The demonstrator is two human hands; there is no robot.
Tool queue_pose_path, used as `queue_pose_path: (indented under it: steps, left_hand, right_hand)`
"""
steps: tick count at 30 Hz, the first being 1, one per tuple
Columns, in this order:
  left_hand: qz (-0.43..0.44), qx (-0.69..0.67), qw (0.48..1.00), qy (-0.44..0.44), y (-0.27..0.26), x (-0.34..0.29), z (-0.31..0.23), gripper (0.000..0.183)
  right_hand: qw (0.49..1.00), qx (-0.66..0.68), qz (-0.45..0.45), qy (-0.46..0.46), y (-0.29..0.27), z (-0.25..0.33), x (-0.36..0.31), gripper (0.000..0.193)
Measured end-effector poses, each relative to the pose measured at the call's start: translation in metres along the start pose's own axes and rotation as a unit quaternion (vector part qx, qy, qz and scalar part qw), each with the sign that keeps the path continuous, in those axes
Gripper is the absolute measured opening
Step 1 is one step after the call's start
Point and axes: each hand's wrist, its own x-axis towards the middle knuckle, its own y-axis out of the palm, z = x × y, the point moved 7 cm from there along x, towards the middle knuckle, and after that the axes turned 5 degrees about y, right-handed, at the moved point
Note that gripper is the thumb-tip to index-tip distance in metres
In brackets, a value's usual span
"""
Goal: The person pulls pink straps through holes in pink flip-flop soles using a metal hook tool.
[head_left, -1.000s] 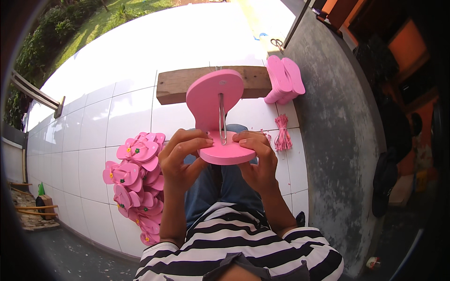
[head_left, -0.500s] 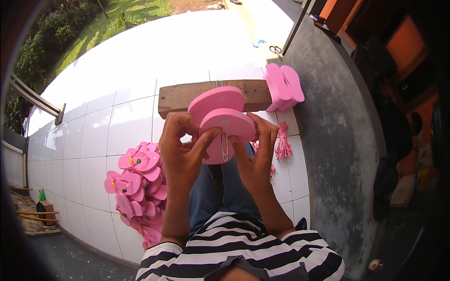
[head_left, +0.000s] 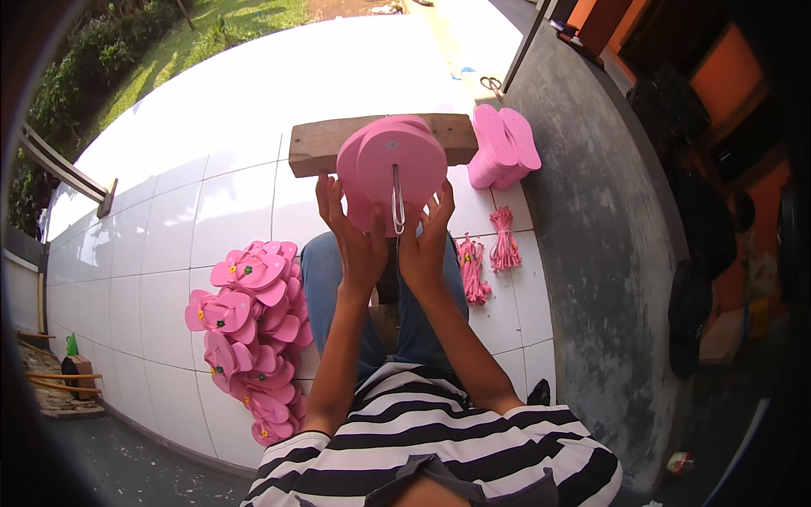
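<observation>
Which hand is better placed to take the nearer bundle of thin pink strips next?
Right, I'd judge. Your right hand is closer to the nearer bundle of thin pink strips, on the white tiles to your right; your left hand is farther across. Both touch the flat pink soles.

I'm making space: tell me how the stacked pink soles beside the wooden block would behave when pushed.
The stacked pink soles may shift or topple, since they're piled several layers high with no visible tie. Their foam-like look suggests they're probably light.
</observation>
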Motion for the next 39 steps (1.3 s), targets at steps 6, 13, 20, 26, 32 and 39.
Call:
queue_pose_path:
  steps: [6, 13, 20, 26, 32, 39]
  left_hand:
    - [0.197, -0.060, 0.967, -0.153, 0.018, -0.074, 0.043, 0.060]
    - [0.307, 0.037, 0.907, -0.286, -0.079, -0.081, 0.104, 0.029]
    - [0.266, 0.256, 0.912, -0.178, -0.119, -0.052, 0.118, 0.019]
    - [0.346, 0.277, 0.889, -0.116, -0.095, -0.055, 0.111, 0.016]
    - [0.322, 0.260, 0.904, -0.103, -0.094, -0.056, 0.110, 0.016]
    - [0.317, 0.252, 0.909, -0.102, -0.088, -0.053, 0.106, 0.015]
  right_hand:
    - [0.980, -0.201, 0.014, 0.006, 0.003, -0.053, -0.042, 0.050]
    - [0.902, -0.277, 0.244, 0.225, 0.041, -0.157, -0.134, 0.032]
    - [0.837, -0.393, 0.335, 0.181, 0.092, -0.281, -0.188, 0.043]
    - [0.769, -0.432, 0.401, 0.250, 0.116, -0.353, -0.191, 0.067]
    - [0.739, -0.450, 0.430, 0.257, 0.128, -0.361, -0.182, 0.065]
    - [0.727, -0.483, 0.430, 0.230, 0.128, -0.382, -0.185, 0.062]
